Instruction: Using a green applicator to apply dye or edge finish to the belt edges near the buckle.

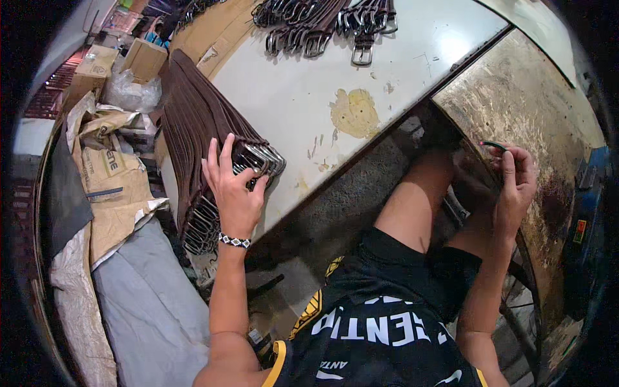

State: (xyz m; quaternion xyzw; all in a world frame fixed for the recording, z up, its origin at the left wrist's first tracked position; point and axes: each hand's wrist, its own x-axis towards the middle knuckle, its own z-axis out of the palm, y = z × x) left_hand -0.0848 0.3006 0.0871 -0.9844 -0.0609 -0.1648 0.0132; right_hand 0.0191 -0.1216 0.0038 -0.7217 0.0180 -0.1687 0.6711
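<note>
Brown belts (203,106) lay overlapped in a long stack along the left edge of the white counter (290,97), their metal buckles (267,158) bunched at the near end. The left hand (237,197) was over those buckles, thumb and index finger curled close together, the other fingers stretched across the straps; whether it pinched a buckle, I could not tell. The right hand (518,177) gripped a slim dark-green rod (496,146) with a pinkish tip, beside the worn wooden counter (509,77). Working well here probably meant separating one buckle at a time, pressing lightly so neighbouring straps stayed aligned, and keeping the rod's tip clear of the leather-like surface.
</note>
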